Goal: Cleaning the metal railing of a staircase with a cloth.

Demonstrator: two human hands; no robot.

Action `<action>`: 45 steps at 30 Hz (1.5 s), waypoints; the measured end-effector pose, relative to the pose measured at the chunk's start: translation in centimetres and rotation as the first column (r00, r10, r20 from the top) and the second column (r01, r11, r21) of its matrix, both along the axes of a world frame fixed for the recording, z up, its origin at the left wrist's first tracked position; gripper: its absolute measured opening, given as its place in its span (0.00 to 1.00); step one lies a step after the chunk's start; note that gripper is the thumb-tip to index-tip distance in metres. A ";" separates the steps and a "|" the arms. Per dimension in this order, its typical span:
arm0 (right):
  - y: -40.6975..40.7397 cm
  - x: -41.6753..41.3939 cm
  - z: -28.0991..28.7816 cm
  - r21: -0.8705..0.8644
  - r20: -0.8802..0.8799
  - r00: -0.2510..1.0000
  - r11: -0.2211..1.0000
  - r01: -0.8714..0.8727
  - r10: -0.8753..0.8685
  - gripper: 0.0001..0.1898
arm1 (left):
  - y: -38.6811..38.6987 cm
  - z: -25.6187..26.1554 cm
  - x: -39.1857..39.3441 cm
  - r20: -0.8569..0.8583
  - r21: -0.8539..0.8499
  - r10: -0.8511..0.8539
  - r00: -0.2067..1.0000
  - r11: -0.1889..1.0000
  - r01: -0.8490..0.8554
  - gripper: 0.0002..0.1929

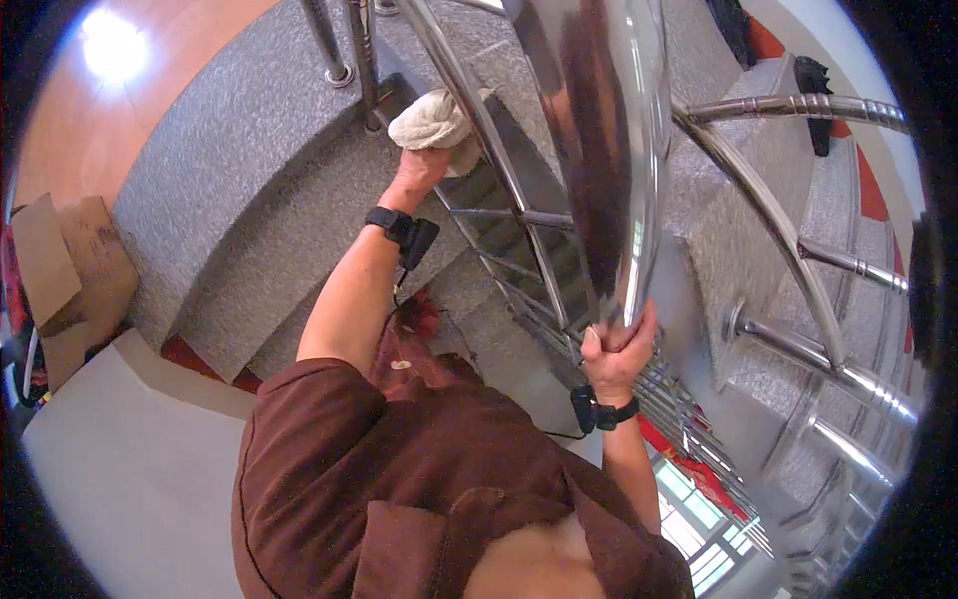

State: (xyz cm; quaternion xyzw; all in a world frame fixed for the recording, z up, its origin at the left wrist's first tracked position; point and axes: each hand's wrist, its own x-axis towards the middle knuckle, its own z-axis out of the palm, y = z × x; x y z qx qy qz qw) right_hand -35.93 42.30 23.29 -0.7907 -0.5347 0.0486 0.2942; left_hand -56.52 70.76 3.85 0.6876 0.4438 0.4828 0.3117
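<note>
My left hand (426, 166) is bunched into a pale cloth (428, 122), which hides most of its fingers. The cloth sits beside a slanting steel railing bar (490, 142); whether they touch I cannot tell. My right hand (620, 356) is wrapped around the underside of a thick polished steel handrail (599, 165), with the thumb on its left side. The handrail rises from that hand toward the top of the view and reflects brown and dark shapes. Black straps with small devices circle both wrists.
Curved granite stair treads (224, 217) wind down at left; more steps (756, 217) lie at right. Several steel railing tubes (793, 112) cross the right side. An opened cardboard box (82, 269) stands on the left. Below, the railing drops into a stairwell with red cloth (696, 472) and windows.
</note>
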 end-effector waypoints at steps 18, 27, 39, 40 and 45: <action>-0.6 0.8 -1.0 0.006 0.080 0.997 1.000 -0.004 0.004 0.47 | -0.7 1.7 0.2 0.117 -0.139 0.000 0.993 0.990 0.017 0.09; -1.2 0.5 -0.6 -0.086 0.034 0.999 0.996 0.013 -0.010 0.43 | -1.0 2.0 0.4 0.018 -0.083 -0.010 1.000 0.996 0.012 0.10; 0.2 0.3 -0.4 0.020 0.154 0.988 1.000 -0.008 0.004 0.43 | -0.1 3.0 0.1 0.131 -0.213 -0.075 0.989 0.972 0.102 0.12; 0.1 0.4 -0.5 0.027 0.156 0.988 1.000 -0.008 0.004 0.43 | 0.0 2.8 0.0 0.149 -0.213 -0.072 0.986 0.972 0.103 0.12; -0.4 0.4 -0.6 0.014 0.074 0.997 1.000 -0.011 0.010 0.45 | -0.4 2.5 -0.3 -0.020 0.097 0.005 1.000 0.995 -0.003 0.11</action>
